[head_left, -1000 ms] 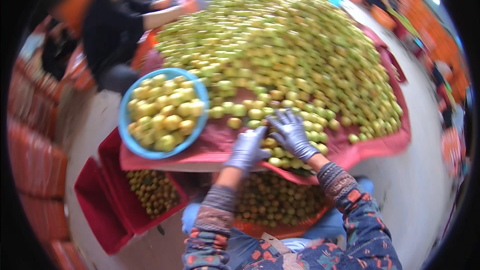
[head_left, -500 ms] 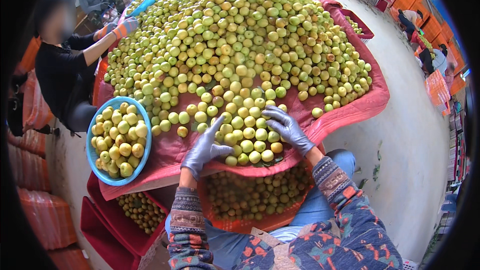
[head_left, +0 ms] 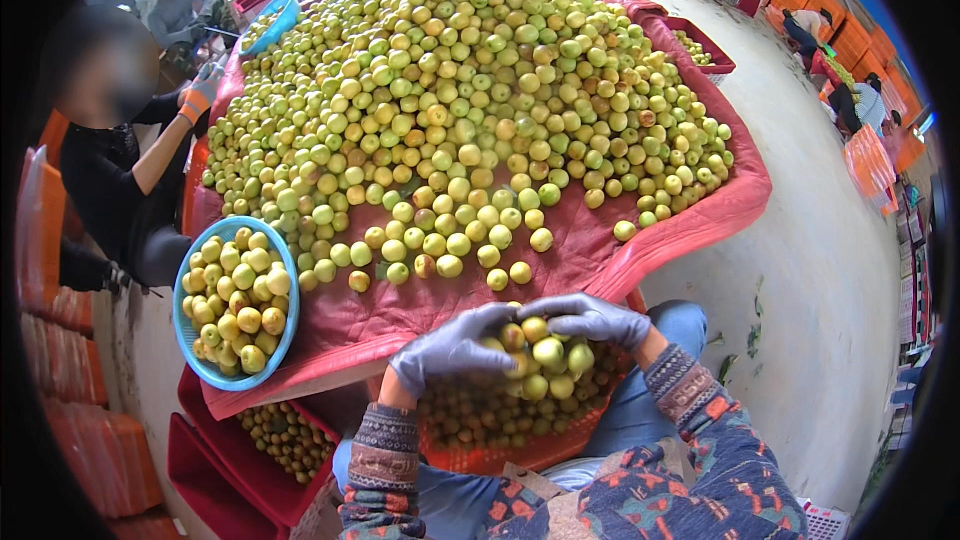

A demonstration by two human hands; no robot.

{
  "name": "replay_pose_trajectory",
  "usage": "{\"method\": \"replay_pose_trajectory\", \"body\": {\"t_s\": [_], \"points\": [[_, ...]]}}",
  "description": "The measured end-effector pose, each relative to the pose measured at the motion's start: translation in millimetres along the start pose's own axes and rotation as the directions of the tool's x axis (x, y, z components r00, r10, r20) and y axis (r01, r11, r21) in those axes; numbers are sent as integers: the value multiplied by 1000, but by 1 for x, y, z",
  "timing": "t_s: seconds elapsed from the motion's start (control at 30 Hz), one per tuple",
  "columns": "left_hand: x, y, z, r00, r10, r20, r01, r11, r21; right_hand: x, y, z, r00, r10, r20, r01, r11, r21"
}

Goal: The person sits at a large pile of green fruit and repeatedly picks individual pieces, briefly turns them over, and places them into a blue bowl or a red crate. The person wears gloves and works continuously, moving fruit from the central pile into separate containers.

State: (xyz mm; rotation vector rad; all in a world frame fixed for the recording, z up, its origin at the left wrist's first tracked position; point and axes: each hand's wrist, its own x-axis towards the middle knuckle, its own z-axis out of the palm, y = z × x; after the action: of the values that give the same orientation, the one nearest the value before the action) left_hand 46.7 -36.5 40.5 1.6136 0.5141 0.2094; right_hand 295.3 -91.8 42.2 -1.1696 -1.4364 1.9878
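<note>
My gloved left hand [head_left: 452,348] and gloved right hand [head_left: 590,320] curve around a cluster of green-yellow jujubes [head_left: 548,352] at the table's near edge. Fingertips of both hands almost meet on the cluster's far side. Below them, between my knees, an orange crate [head_left: 480,456] holds many more jujubes, and the cluster is over it. A large heap of the same fruit [head_left: 450,90] covers the far part of the red padded cloth [head_left: 370,305]. Several loose jujubes lie along the heap's near fringe.
A blue basket [head_left: 235,380] full of jujubes stands at the table's left corner. Dark red crates [head_left: 225,470] sit below it, one with fruit. A person in black [head_left: 110,180] with orange-grey gloves works at the left. A red crate [head_left: 715,67] stands beyond the right edge.
Both hands have drawn toward me, bringing a cluster of jujubes off the cloth and over the orange crate. Bare red cloth now shows there. The person at left has pulled their hands back.
</note>
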Motion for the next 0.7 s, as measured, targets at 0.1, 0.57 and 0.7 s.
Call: {"method": "replay_pose_trajectory", "body": {"t_s": [0.1,0.57,0.7], "points": [[-12,18,4,947,-71,314,155,956,-250,-14,-3,-24,960,-7,281,40,993,-113],[-20,-45,-49,461,142,-876,652,615,443,174,-23,-39,701,-494,-514,-397,328,-857],[-25,-55,-54,631,83,-771,539,668,513,157,-6,-4,833,-528,-164,-68,196,-978]]}}
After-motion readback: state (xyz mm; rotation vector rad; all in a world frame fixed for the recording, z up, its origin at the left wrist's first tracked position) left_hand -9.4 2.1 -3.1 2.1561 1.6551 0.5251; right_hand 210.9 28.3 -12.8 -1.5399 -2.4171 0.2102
